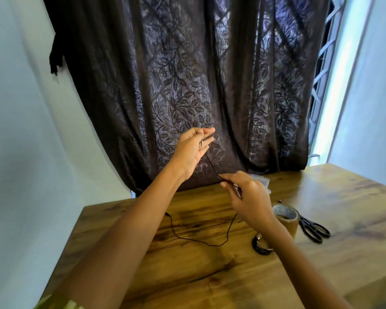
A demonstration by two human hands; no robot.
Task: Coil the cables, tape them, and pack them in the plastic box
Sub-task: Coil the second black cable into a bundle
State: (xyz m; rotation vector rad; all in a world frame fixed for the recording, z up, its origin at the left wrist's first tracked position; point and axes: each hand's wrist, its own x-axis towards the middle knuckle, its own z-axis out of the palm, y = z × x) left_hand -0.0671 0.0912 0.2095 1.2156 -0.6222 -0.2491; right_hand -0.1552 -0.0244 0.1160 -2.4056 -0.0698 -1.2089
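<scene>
Left hand (193,150) is raised in front of the dark curtain (210,74), fingers mostly extended, thumb and fingertips pinching one end of a thin dark cable (201,243). From that pinch the cable runs down and to the right, taut, to the right hand (249,197), whose thumb and forefinger are closed on it just above the wooden table (187,275); the other fingers curl loosely. Below the right hand the slack drops to the tabletop and loops back left in a wide arc, its free end lying near the left forearm.

Behind the right hand, partly hidden, sits a clear plastic box (262,180) at the table's far edge. Near the right wrist lies another cable (262,246), already coiled. Further right: a roll of brown tape (286,217), then black scissors (312,228) touching or just beside it; can't tell which.

Step in hand looks like coiling, w/ taping and packing not yet done for this cable. To do it well: keep light tension btwn the hands, lay even loops approx. the same size over the left fingers, and let the slack feed freely so it doesn't kink or snag.
</scene>
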